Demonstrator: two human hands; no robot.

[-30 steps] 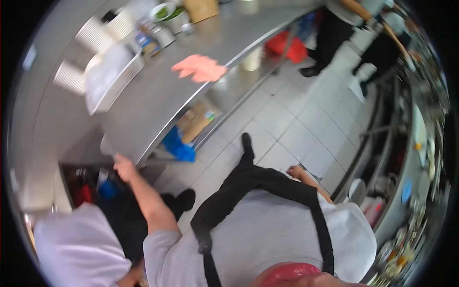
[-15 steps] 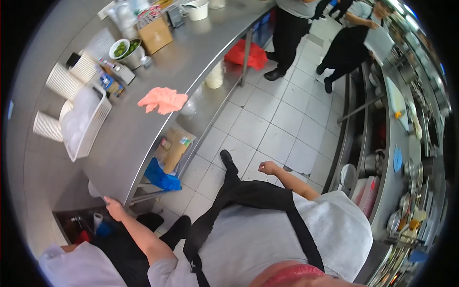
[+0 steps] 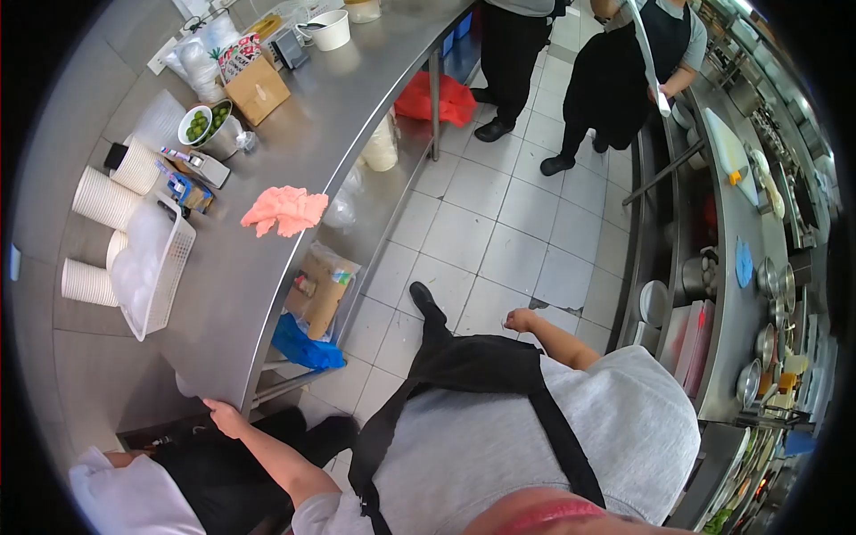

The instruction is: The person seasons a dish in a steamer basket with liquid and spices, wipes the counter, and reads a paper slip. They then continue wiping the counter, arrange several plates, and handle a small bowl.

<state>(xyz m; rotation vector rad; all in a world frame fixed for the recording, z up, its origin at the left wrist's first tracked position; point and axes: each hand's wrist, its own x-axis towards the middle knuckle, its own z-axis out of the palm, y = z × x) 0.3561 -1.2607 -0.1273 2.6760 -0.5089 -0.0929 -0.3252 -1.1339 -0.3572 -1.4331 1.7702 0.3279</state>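
Note:
My left hand point(image 3: 225, 417) is at the near end of the steel counter point(image 3: 214, 308), its fingers closed by the corner. A pale rounded shape point(image 3: 185, 384) shows just beyond the fingertips; what it is, and whether I grip it, is hard to make out. My right hand point(image 3: 519, 320) hangs over the tiled floor with its fingers curled in, and nothing shows in it. On the counter ahead lies a crumpled pink cloth point(image 3: 285, 210), apart from both hands.
Along the counter stand a white basket point(image 3: 169, 281), stacked paper cups point(image 3: 105, 198), a bowl of green limes point(image 3: 198, 125) and a cardboard box point(image 3: 257, 89). A co-worker point(image 3: 134, 499) is close on my left; two people point(image 3: 515, 67) stand ahead. Another counter point(image 3: 727, 294) runs along the right.
My view has moved a little. My right hand has shifted slightly right, and my left hand is still at the counter's end. The person at the far right has turned a white panel edge-on.

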